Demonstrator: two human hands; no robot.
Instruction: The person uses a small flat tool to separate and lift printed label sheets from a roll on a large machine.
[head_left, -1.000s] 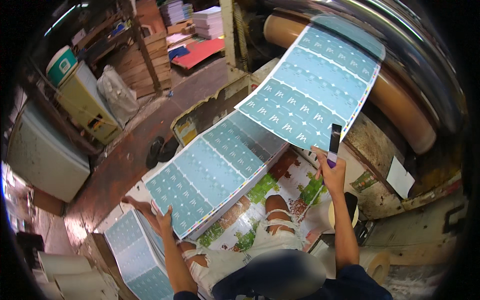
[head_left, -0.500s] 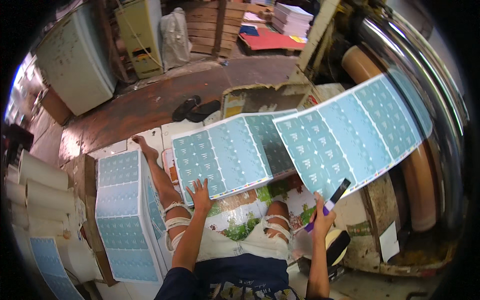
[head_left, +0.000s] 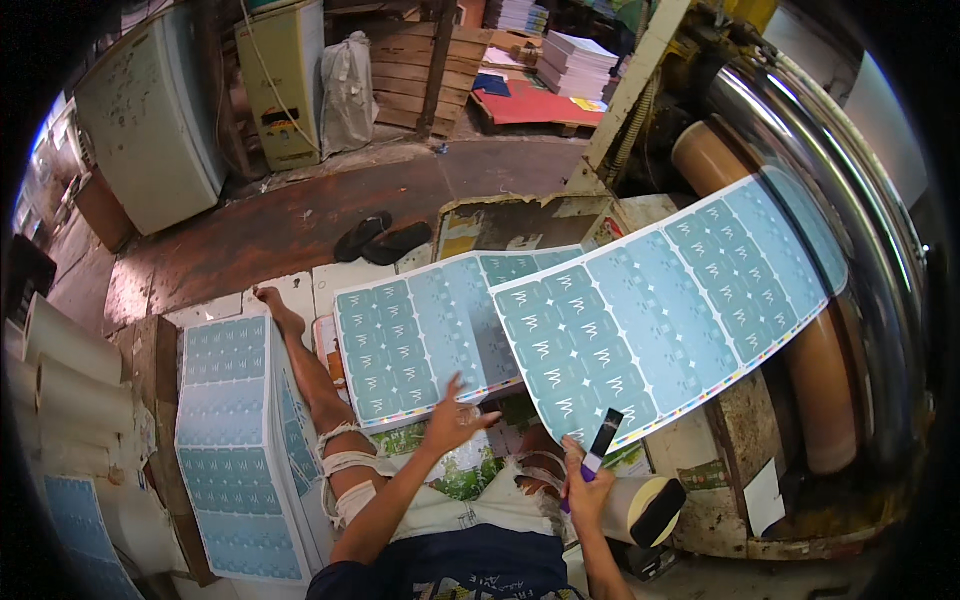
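Note:
A long blue-green printed sheet [head_left: 650, 310] comes off a shiny metal roller [head_left: 835, 170] on the right and slopes down toward me. At its near left corner is my right hand [head_left: 588, 488], closed around a purple-handled cutter knife [head_left: 602, 446] with a dark blade pointing up; the thumb touches the sheet's corner. My left hand [head_left: 460, 424] is open with fingers spread, just off the near edge of a stack of similar printed sheets [head_left: 400, 340]. The stack lies before me, between my legs, and the sheet covers its right part.
Another stack of printed sheets [head_left: 228, 440] stands left of my leg, beside a wooden board and several white rolls [head_left: 75, 345]. A brown roller [head_left: 825, 400] sits under the metal one. A round roll end [head_left: 640, 512] lies by my right forearm. Dark sandals [head_left: 385, 240] rest beyond.
My left hand has lifted from the stack and moved right. My right hand has come nearer and left with the knife, and the printed sheet reaches farther left over the stack.

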